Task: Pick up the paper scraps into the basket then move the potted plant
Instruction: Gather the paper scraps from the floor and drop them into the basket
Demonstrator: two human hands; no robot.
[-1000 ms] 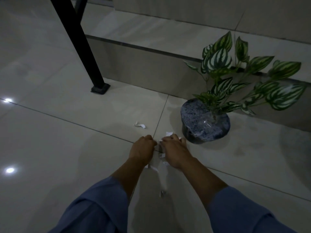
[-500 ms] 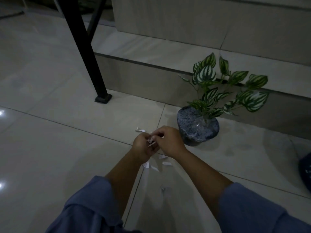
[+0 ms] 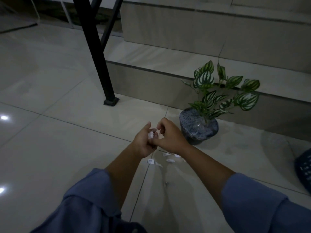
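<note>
Left hand seemingly around paper scrap

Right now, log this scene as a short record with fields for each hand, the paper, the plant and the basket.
left hand: left hand grips a small white paper scrap, raised above the floor
right hand: right hand, fingers curled, close against the left; whether it holds paper cannot be told
loose paper: several loose white scraps lie on the pale tiled floor below the hands
plant: striped-leaf potted plant in a speckled grey pot, upright beside the step, untouched
basket: dark perforated basket, cut off at the right edge
</note>
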